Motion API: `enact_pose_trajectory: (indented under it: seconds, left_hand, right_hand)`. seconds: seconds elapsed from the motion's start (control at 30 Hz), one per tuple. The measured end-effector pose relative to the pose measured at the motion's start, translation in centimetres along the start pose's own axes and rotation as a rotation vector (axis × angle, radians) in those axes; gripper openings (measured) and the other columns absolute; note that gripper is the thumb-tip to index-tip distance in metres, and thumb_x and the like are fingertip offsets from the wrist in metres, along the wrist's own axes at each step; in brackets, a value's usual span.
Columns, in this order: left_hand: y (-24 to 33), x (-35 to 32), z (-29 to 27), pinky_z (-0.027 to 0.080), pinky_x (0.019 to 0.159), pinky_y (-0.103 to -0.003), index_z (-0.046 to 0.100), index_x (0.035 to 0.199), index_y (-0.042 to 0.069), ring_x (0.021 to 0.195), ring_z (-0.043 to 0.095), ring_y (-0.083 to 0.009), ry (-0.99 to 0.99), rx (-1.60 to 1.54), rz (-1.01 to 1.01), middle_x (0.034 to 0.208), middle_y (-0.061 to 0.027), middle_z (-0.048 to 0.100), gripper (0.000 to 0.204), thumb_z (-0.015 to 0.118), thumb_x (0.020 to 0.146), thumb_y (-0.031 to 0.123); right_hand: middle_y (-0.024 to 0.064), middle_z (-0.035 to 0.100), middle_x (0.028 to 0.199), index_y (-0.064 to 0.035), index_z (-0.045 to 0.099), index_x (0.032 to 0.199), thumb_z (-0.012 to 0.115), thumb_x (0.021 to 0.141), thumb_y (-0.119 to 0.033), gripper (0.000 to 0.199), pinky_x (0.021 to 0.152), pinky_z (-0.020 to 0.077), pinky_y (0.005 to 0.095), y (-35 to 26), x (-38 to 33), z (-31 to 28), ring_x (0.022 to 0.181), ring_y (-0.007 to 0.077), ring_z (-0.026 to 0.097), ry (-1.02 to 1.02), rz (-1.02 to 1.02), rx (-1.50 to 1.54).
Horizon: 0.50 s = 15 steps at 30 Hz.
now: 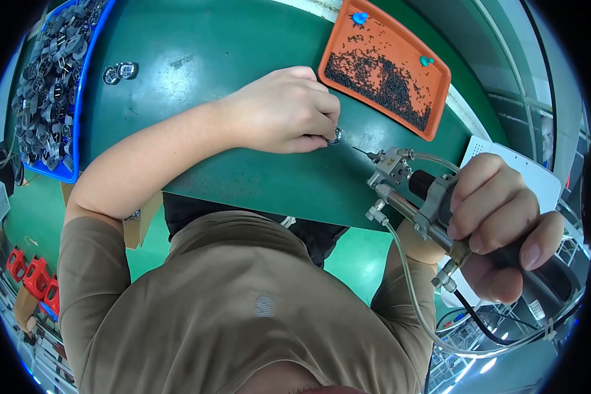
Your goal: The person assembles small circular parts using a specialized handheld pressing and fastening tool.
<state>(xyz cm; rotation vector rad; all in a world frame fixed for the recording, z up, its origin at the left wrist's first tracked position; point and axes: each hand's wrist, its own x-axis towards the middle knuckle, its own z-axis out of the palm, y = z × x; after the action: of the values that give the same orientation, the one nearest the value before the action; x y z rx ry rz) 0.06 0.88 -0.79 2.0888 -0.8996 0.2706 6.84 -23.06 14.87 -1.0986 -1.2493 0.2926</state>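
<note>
We pinch a small shiny part [335, 136] between the thumb and fingertips of our left hand [289, 115], over the middle of the green table [243, 177]. Our fingers hide most of the part, and only its right side shows; whether it touches the tabletop we cannot tell. Our right hand [499, 220] grips the tool [400, 197], fingers curled round its dark handle. The tool's thin needle [363, 152] points left toward the part, near it but apart. A clear hose [408, 282] loops down from the tool and away to the right.

Beyond our hands lies an orange tray [394, 43] strewn with black bits [387, 82], thickest along its near side; a blue peg [359, 18] and a green peg [427, 61] sit in it. At our far left, a blue bin [80, 108] holds a heap of grey and clear pieces [52, 85]. Two shiny rings [119, 72] lie side by side near it. Behind our right hand is a white device [532, 167].
</note>
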Motion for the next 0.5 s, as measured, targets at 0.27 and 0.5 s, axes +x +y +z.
enact_pose_trajectory:
  seconds: [0.27,0.5]
  left_hand:
    - [-0.1,-0.1,0.1,0.048,0.089,-0.035,0.079,0.093,0.012,0.091,0.066,-0.0176,-0.027,0.012,0.004,0.097,0.0023,0.069,0.013,0.081,0.081,0.018]
    - [-0.1,-0.2,0.0,0.048,0.089,-0.035,0.079,0.094,0.012,0.093,0.066,-0.0172,-0.044,0.025,-0.010,0.099,0.0022,0.069,0.014,0.081,0.082,0.019]
  right_hand:
    - [-0.0027,0.058,0.076,-0.0175,0.057,0.117,0.072,0.098,-0.046,0.038,0.063,0.0407,0.0301,0.7,0.1,0.7,0.057,0.0119,0.059,-0.010,-0.018,0.040]
    - [-0.0022,0.059,0.076,-0.0172,0.055,0.119,0.075,0.096,-0.045,0.041,0.063,0.0445,0.0300,1.8,0.6,0.8,0.058,0.0120,0.060,-0.112,-0.007,0.053]
